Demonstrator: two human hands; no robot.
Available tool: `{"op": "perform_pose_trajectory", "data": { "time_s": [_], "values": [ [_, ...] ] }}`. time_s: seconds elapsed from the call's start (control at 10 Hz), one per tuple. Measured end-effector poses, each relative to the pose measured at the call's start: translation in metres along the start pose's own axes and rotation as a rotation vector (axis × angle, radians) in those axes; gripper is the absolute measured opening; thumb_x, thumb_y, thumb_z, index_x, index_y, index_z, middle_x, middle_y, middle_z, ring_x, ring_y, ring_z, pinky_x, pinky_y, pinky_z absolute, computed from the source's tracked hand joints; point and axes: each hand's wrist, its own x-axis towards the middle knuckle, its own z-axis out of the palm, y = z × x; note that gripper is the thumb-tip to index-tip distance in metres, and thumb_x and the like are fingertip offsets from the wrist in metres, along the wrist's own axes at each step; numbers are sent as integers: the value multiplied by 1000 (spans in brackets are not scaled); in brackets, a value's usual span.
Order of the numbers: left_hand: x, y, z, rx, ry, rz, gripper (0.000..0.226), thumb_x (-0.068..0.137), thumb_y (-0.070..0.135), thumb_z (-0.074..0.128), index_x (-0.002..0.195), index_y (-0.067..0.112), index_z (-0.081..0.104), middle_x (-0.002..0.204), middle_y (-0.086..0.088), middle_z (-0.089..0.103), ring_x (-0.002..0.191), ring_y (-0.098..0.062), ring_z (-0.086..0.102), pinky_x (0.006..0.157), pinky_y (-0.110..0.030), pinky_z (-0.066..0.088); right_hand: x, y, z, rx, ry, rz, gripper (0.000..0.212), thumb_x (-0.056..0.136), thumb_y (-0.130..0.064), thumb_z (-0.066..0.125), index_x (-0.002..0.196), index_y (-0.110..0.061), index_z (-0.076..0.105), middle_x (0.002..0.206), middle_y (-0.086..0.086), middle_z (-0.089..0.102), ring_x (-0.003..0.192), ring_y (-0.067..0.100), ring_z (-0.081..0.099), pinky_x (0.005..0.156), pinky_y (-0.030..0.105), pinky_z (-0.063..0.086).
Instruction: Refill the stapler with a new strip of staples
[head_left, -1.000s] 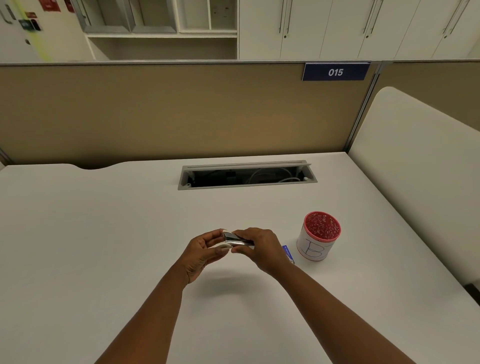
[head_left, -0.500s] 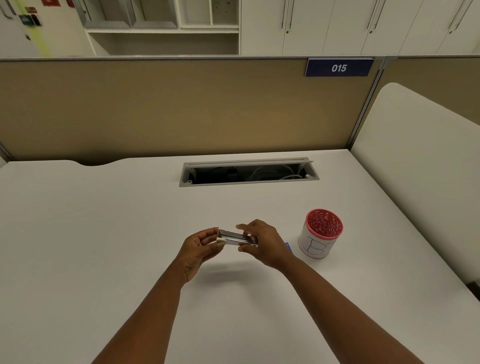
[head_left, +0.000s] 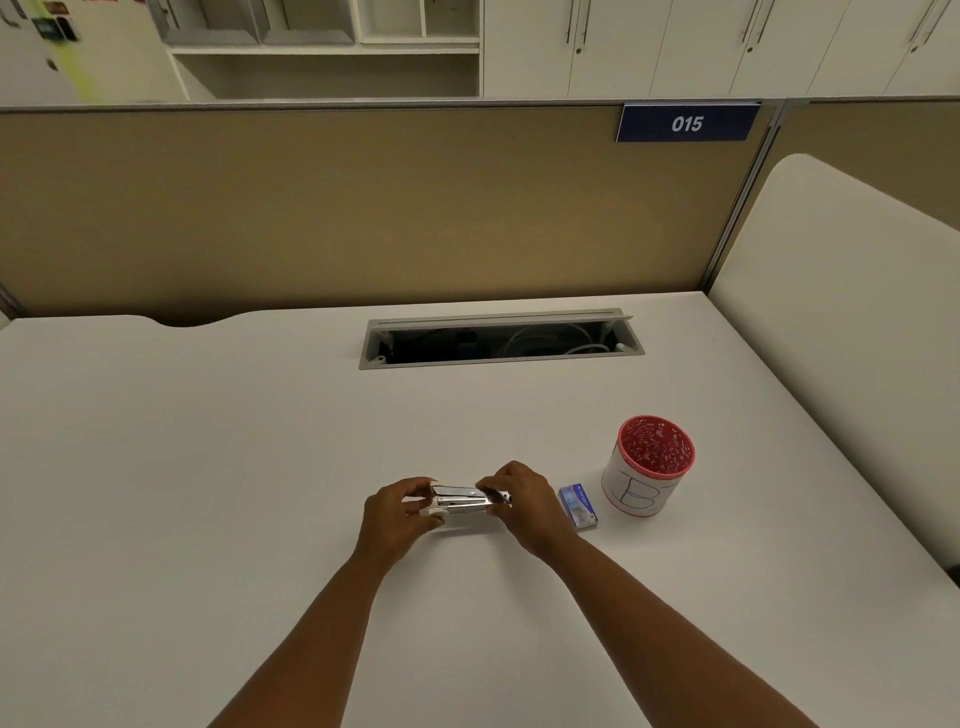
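Both of your hands are on the small silver metal stapler, held low over the white desk, nearer the front edge than the back and a little toward the right side.

Left hand: fingers closed around the stapler's left end, thumb on top, a pale rounded part showing under the fingertips. Right hand: fingertips pinched together on the right end, near the top. Whether the stapler touches the desk or hangs just clear of it, you cannot tell from here.

Long axis runs left to right, roughly parallel to the desk's front edge, stretched between your two grips. The top looks slightly parted from the body, but the view is too small to be sure, and no staple strip is visible.

The small blue cardboard staple box lies flat on the desk just beside your right hand, toward the right edge. The red-rimmed white paper cup stands just beyond it.

Judgement: opening stage, loading not yet done. The right hand is the nearer one to the box, so it makes sense for the left to hold the stapler steady.
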Motion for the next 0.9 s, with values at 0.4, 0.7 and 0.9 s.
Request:
{"op": "perform_pose_trajectory", "data": {
  "time_s": [0.4,0.7,0.9],
  "values": [
    [0,-11,0,259,40,70,54,60,0,81,110,0,63,120,-13,63,109,-24,58,93,-26,41,1,6,17,-121,-50,34,26,86,-14,53,109,-21,64,109,9,59,102,25,53,77,32,42],
    [5,-9,-5,320,-63,31,62,58,4,84,116,1,62,133,-12,55,123,-22,51,105,-30,39,1,8,18,-168,-65,7,28,87,-13,53,112,-19,62,111,11,59,102,28,55,76,31,42],
    [0,-2,-6,310,-91,24,87,55,16,88,131,6,47,138,-11,50,126,-22,47,108,-30,36,4,7,3,-40,-11,53,33,87,-19,58,120,-19,57,119,8,60,109,20,54,88,29,41]
  ]
}}
